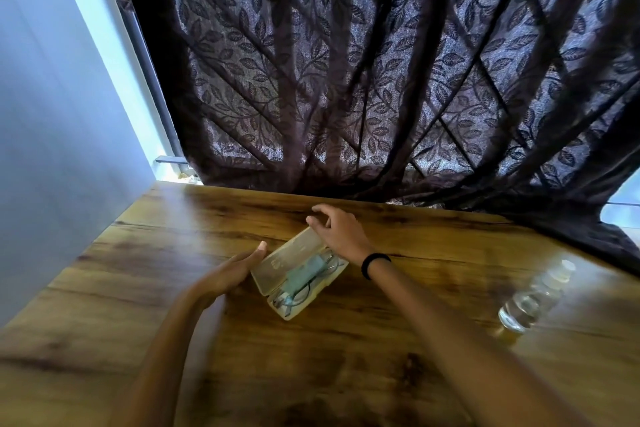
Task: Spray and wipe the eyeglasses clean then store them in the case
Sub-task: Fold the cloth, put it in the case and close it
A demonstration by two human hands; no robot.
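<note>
Right hand [337,229] grip: fingers curled on the far end of the case lid [294,250], holding it. Black band [374,263] on that wrist. Left hand [235,270] grip: open and flat, fingers together, thumb tip at the lid's left edge; touching or just off it, can't tell, frame is blurred.

Case [299,279] is pale, sits open mid-worktop, long axis running diagonally from near-left to far-right. Lid is hinged up on the side toward the left hand. Eyeglasses [311,282] lie inside the tray, dark thin frame, with a light teal cloth [304,276] on top of them.

Clear spray bottle [535,295] stands toward the worktop's right edge, well apart from the case, pale cap, looks tilted by lens distortion.

Worktop [242,374] is brown wood-grain. Dark leaf-pattern curtain [381,62] hangs down behind its far edge. Pale wall [52,114] along the left edge.
</note>
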